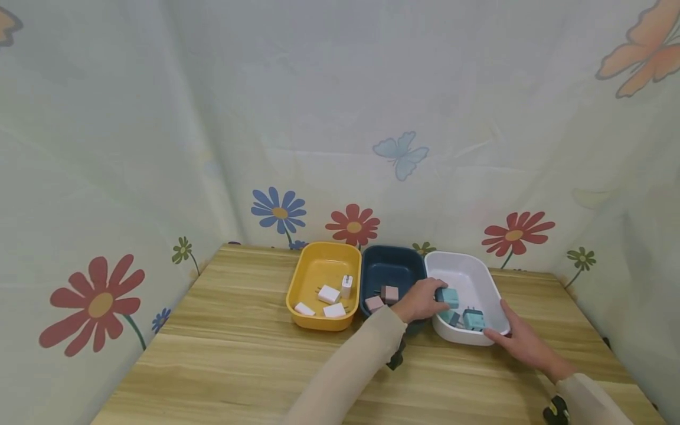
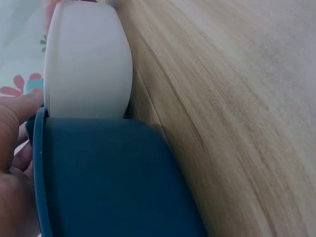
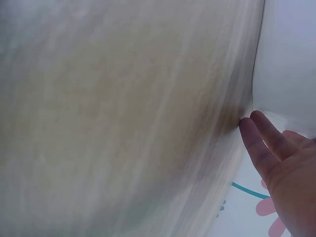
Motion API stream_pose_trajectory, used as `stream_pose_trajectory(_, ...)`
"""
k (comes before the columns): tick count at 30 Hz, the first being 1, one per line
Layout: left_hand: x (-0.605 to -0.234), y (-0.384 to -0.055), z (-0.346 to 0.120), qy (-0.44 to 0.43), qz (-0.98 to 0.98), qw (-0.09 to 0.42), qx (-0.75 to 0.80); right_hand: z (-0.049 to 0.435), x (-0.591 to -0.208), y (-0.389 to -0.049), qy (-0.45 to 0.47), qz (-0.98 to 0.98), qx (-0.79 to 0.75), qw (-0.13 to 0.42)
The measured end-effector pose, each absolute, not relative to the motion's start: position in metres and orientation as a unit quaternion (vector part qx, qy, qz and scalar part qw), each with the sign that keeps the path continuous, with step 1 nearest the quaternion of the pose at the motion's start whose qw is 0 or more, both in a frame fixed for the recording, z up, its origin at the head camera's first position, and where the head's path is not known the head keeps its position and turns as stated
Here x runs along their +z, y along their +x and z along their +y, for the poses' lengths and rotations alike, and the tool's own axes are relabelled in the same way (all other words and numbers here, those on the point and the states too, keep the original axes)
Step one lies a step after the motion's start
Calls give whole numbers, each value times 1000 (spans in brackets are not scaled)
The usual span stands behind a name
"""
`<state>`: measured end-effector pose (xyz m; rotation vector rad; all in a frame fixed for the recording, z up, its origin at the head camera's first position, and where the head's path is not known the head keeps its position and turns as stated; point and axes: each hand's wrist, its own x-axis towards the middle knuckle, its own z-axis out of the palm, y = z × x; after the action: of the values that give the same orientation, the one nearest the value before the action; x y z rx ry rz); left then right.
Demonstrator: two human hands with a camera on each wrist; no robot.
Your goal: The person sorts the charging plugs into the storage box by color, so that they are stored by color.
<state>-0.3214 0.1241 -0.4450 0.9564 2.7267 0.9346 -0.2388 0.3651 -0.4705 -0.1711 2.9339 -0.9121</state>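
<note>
My left hand (image 1: 422, 300) reaches over the white bin (image 1: 486, 277) and pinches a teal and dark plug-in charger (image 1: 449, 297) above its left side. In the left wrist view part of that charger (image 2: 33, 85) shows beyond the thumb. Below it in the bin lie another teal charger (image 1: 473, 319), prongs up, and a partly hidden one (image 1: 449, 317). My right hand (image 1: 523, 342) rests against the bin's front right corner, thumb at the rim. In the right wrist view its fingers (image 3: 261, 145) are fairly straight along the bin's outer wall.
Left of the white bin stand a dark blue bin (image 1: 393, 252) with pinkish chargers (image 1: 390, 294) and a yellow bin (image 1: 324, 251) with several white chargers (image 1: 329, 294). The bins sit side by side on a wooden table (image 1: 239, 354), before a flowered curtain (image 1: 329, 118).
</note>
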Motion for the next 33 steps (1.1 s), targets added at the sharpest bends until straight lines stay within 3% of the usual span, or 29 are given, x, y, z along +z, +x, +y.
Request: stream_pose_trajectory(33, -443, -325, 128, 255, 897, 22, 362, 366, -468, -236, -58, 951, -303, 30)
